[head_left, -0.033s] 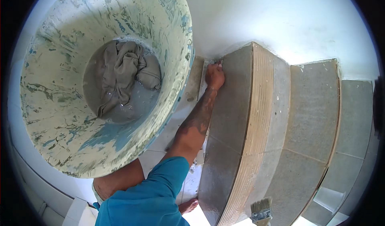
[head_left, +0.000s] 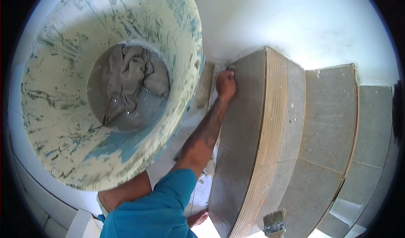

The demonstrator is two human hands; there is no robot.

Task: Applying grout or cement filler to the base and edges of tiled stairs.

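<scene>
My right hand reaches up to the far corner where the grey tiled step meets the white wall. Its fingers are curled closed, pressed close to the step's upper edge. A small dark shape shows at the fingertips, too unclear to name. To the left of my arm, a large pale bucket streaked with blue and green opens toward me. Grey-brown cloth lies bunched in its murky, sudsy water. My left hand does not show.
A paintbrush with worn bristles lies near the lower edge. Further tiled steps run off to the right, with a clear plastic container on one. My bare foot is on the floor beside the step.
My right hand has shifted slightly nearer along the corner, its fingers still curled. The bucket, cloth and brush keep practically the same places.
</scene>
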